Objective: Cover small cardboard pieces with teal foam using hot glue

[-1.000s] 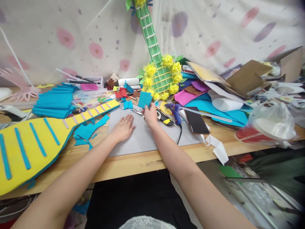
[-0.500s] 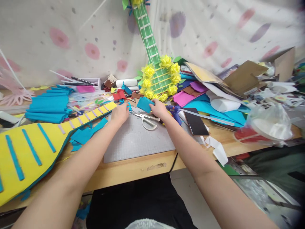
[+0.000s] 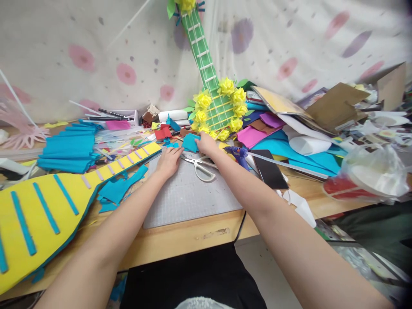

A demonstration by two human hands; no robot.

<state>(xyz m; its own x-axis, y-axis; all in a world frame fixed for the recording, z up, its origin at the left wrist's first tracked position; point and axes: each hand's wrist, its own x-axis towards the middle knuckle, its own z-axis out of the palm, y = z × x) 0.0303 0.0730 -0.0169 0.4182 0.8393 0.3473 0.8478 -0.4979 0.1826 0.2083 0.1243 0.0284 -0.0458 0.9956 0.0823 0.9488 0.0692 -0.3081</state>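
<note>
My right hand (image 3: 207, 144) pinches a small blue piece of crepe paper (image 3: 189, 142) by its right edge, low over the back of the grey cutting mat (image 3: 189, 201). To its left, my left hand (image 3: 170, 160) rests with its fingers stretched forward. Its fingertips lie beside small blue scraps (image 3: 172, 145), and I see nothing gripped in them. White-handled scissors (image 3: 204, 172) lie on the mat between the two hands. A yellow paper guitar shape (image 3: 38, 210) with blue and pale purple strips stretches out on the left.
A green paper guitar (image 3: 206, 64) trimmed with yellow flowers leans on the back curtain. Blue pleated paper (image 3: 69, 146) lies left. On the right are a purple glue gun (image 3: 240, 154), a phone (image 3: 268, 168), stacked coloured paper and a bagged red tub (image 3: 350, 186).
My left hand has opened from a closed pinch and come down flatter on the mat, slightly rightward. The blue paper in my right hand has shifted slightly left, closer to it.
</note>
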